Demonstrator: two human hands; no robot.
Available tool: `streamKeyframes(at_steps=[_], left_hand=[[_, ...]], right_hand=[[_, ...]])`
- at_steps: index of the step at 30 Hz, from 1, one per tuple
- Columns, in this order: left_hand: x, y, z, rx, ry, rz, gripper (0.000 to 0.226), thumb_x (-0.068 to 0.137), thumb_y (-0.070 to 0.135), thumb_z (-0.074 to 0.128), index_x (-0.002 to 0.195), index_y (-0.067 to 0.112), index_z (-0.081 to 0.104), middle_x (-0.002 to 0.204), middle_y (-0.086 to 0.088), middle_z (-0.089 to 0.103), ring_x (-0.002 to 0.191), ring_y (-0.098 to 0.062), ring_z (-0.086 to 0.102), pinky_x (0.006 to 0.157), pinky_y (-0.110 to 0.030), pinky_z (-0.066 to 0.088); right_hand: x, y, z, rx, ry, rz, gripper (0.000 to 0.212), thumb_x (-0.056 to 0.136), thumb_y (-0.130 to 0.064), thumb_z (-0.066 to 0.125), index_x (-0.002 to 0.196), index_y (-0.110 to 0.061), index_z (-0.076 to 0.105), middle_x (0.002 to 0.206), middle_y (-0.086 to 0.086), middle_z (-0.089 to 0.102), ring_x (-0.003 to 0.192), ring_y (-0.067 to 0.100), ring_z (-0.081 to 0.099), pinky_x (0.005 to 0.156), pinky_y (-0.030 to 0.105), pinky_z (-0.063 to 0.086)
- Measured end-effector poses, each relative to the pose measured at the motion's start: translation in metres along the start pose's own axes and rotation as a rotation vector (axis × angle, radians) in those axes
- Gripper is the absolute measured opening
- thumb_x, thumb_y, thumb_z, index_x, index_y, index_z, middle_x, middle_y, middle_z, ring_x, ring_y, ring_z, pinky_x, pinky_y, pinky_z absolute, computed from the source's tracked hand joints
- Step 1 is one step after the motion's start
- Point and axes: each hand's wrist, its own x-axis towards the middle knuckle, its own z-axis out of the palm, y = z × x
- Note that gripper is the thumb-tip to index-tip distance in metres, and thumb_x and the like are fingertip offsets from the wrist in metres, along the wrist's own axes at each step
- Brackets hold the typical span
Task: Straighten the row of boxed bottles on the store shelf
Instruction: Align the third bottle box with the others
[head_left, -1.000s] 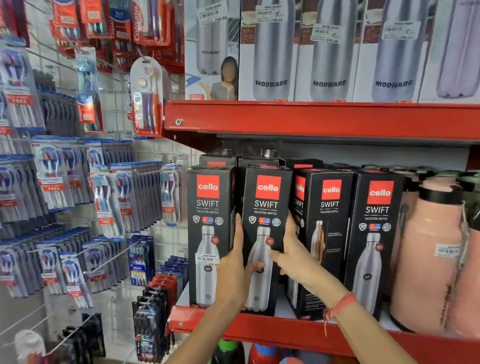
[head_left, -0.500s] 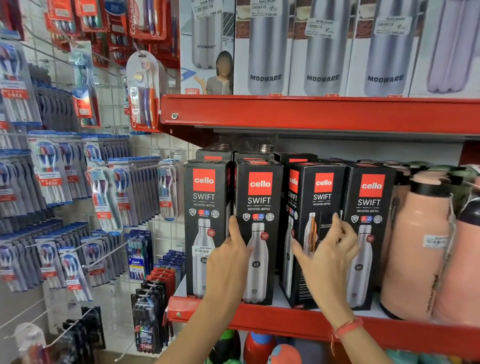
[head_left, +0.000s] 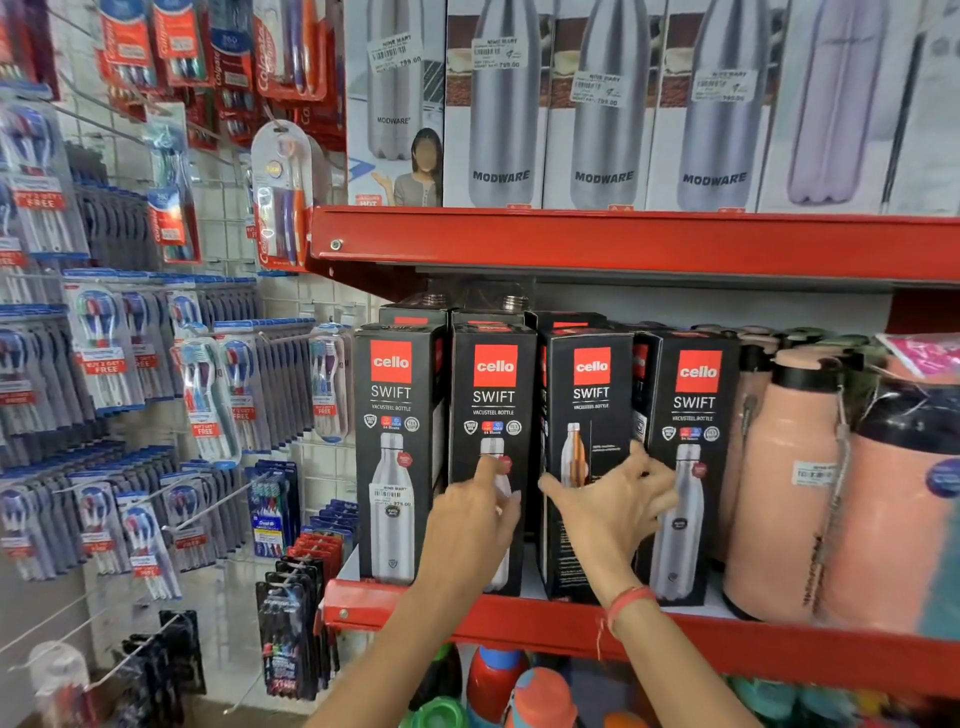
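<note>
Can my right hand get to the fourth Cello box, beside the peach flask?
Likely yes: the right hand hovers open before the fourth box, fingers at its left edge, with nothing between.

1 second ago both hands hold the 2nd box (head_left: 493, 395) by its sides. Now the right hand (head_left: 608, 506) is over on the 3rd box (head_left: 587, 395). Its thumb is at the left edge and its fingers are spread out toward the right edge. The left hand (head_left: 472, 519) is off the side of the 2nd box and sits loose in front of it, thumb up. The 3rd box faces the front more, so less of its side shows.
</note>
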Motion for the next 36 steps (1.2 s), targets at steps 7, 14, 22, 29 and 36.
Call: streamKeyframes(at_steps=[7,14,22,29,36], left_hand=[[0.007,0.021,-0.001,-0.291,-0.092,-0.124,0.059,0.079,0.031,0.072,0.130,0.013,0.049,0.125,-0.004,0.064,0.111,-0.015,0.061,0.092,-0.030,0.052],[0.003,0.048,-0.017,-0.611,-0.275,-0.083,0.095,0.061,0.025,0.086,0.132,0.040,0.025,0.119,0.035,0.049,0.104,0.028,0.045,0.084,0.003,0.036],[0.011,0.066,0.019,-0.456,-0.105,-0.082,0.107,0.076,0.008,0.073,0.146,0.041,-0.002,0.108,-0.004,0.072,0.087,-0.010,0.063,0.070,0.002,0.039],[0.027,0.055,0.046,-0.386,-0.139,-0.238,0.104,0.081,0.004,0.066,0.146,0.038,-0.007,0.106,-0.007,0.070,0.072,-0.012,0.058,0.057,-0.009,0.041],[0.032,0.052,0.054,-0.323,-0.156,-0.294,0.090,0.086,0.006,0.060,0.149,0.024,-0.002,0.110,-0.018,0.067,0.083,-0.025,0.060,0.071,-0.029,0.041]], right_hand=[[0.004,0.005,-0.043,0.221,-0.060,-0.198,0.105,0.053,-0.038,0.087,0.140,-0.010,0.035,0.137,0.010,0.039,0.126,0.025,0.043,0.097,0.037,0.042],[0.029,0.013,-0.113,0.528,-0.565,-0.148,0.067,0.058,-0.009,0.087,0.116,-0.026,0.058,0.113,-0.010,0.063,0.102,0.000,0.055,0.075,0.014,0.043],[0.055,0.001,-0.106,0.519,-0.781,-0.189,0.048,0.070,-0.003,0.080,0.113,-0.012,0.061,0.090,0.009,0.073,0.068,0.011,0.066,0.069,0.023,0.058],[0.062,0.010,-0.053,0.473,-0.642,-0.193,0.071,0.073,-0.014,0.079,0.133,-0.020,0.042,0.111,-0.005,0.067,0.100,0.007,0.063,0.077,0.021,0.054],[0.052,0.010,-0.036,0.334,-0.477,-0.235,0.078,0.083,-0.014,0.068,0.145,-0.019,0.021,0.117,-0.002,0.061,0.114,0.019,0.057,0.088,0.023,0.037]])
